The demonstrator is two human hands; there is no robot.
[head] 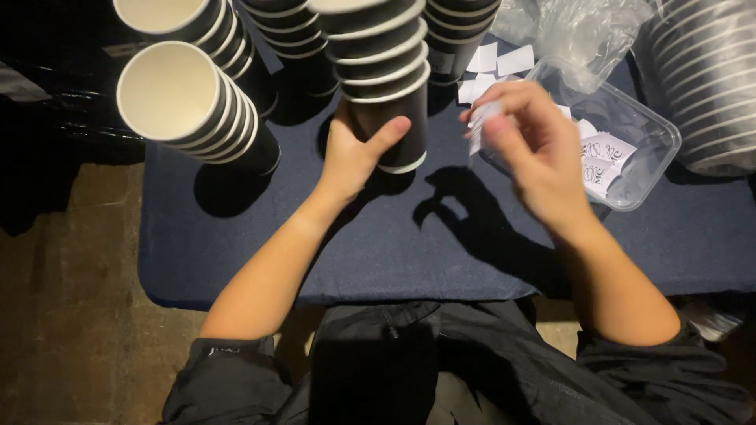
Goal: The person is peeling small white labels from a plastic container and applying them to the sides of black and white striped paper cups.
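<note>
Cup stack [383, 75] in left hand [352, 153], sticker [479, 126] pinched by right hand [535, 149]

White labels [602, 161] in clear tub [657, 153]

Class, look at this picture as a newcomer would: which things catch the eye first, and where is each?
The stacks of black paper cups with white rims crowd the far side of the dark blue table. At centre, the left hand grips one cup stack, while the right hand pinches a small white sticker above a clear plastic tray of more stickers.
</note>
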